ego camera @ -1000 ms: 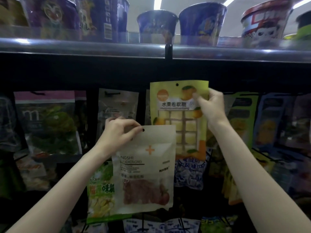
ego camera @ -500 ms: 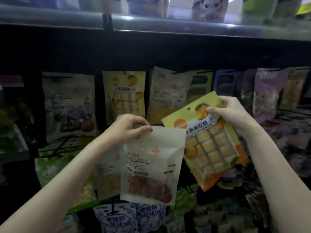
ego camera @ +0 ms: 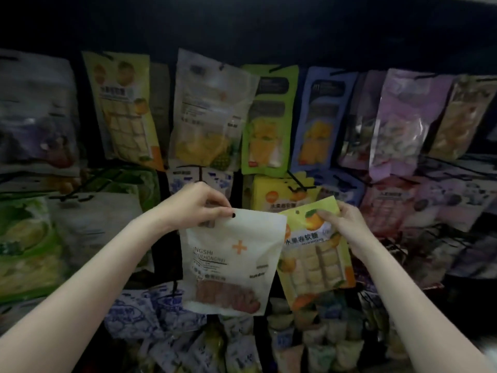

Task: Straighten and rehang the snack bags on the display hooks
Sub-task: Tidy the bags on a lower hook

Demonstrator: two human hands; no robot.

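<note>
"Two bags, both off the hooks. The left hand pinches the white bag by its top corner."

"And the right hand?"

"It grips the yellow bag, which has come down from up by the shelf to beside the white one, tilted. Neither is rehung; I'd guess a lower hook is next."

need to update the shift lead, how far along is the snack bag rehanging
Done: the top row hangs in order, like the green mango bag. In hand: the left hand grips the white bag and the right hand the yellow candy bag, both off any hook. Left: hanging both, and the tumbled blue-and-white packets below.
</note>
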